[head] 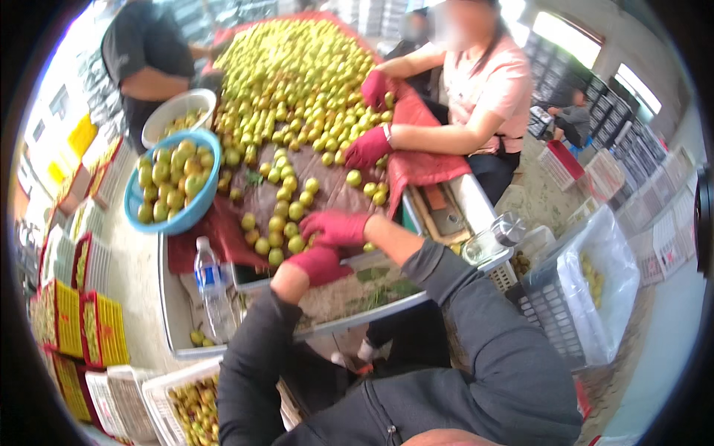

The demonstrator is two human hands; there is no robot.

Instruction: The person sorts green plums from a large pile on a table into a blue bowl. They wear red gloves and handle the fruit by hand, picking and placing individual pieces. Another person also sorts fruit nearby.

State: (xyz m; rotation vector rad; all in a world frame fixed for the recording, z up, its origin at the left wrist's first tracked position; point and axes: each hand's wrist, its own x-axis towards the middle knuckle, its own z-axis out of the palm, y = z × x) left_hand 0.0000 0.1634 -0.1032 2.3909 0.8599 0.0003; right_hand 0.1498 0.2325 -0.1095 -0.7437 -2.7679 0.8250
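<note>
Both my hands wear dark pink gloves at the near edge of a table draped with red cloth (223,240). My left hand (318,265) is bent over the edge, palm side hidden; whether it holds anything does not show. Just above and to the right, my right hand (334,227) reaches over the cloth beside loose green fruits (295,211), its fingertips close to them. What lies under its fingers is hidden. A large heap of the same small round fruits (301,72) covers the far part of the table.
A blue plastic basket (209,198) of larger fruits and a white bowl (207,106) stand at the left. A plastic bottle (209,290) is in the near left tray. Opposite, a co-worker's gloved hands (368,146) touch the heap. A lined crate (569,301) stands at right.
</note>
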